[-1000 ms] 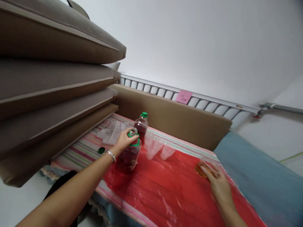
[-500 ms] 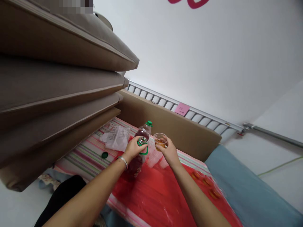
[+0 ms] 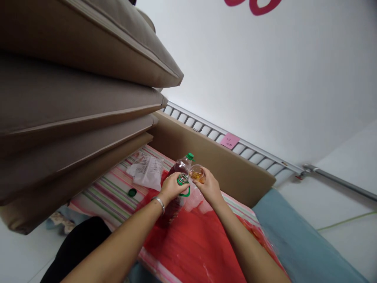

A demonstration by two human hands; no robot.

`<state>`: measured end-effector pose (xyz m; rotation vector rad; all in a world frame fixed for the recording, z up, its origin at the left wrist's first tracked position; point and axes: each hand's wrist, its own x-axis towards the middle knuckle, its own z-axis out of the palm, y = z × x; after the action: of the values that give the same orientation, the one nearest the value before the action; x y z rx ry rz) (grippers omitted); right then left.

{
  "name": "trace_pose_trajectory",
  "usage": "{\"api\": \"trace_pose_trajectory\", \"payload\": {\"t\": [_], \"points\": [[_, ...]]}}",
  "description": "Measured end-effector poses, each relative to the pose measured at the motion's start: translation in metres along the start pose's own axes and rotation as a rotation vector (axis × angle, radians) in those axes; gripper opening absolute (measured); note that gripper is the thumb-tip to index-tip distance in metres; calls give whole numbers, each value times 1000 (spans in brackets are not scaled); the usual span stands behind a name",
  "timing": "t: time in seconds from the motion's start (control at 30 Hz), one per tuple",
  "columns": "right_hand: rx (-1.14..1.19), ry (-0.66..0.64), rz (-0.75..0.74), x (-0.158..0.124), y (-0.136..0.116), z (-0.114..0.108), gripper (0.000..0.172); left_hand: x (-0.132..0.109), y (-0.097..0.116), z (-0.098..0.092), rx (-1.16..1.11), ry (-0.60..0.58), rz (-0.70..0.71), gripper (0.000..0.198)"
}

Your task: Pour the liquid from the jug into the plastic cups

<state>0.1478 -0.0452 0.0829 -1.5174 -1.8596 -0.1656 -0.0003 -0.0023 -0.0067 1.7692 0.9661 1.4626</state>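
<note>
My left hand grips the neck of an uncapped bottle of dark red drink with a green handle ring, standing on a red plastic sheet. My right hand holds a small clear plastic cup with amber liquid, tilted against the bottle's mouth. A second, capped bottle stands just behind. The loose green cap lies on the striped cloth to the left. Empty clear cups lie beneath my right hand.
Stacked brown cushions loom at the left. A brown padded board backs the surface before a white slatted rail with a pink note. A clear bag of papers lies on the striped cloth. Blue bedding lies right.
My right hand has carried the amber-filled cup from the right side of the red sheet up to the open bottle's mouth and tilted it. My left hand has stayed on the bottle neck.
</note>
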Motion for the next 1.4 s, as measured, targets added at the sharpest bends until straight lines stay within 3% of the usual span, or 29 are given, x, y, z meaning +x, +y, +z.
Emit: {"api": "trace_pose_trajectory", "payload": {"t": [0.97, 1.4], "points": [[-293, -30, -188, 15, 5, -12, 59, 1, -1, 0, 41, -3, -15, 37], [-382, -60, -315, 19, -7, -15, 57, 1, -2, 0, 31, 3, 10, 35]]}}
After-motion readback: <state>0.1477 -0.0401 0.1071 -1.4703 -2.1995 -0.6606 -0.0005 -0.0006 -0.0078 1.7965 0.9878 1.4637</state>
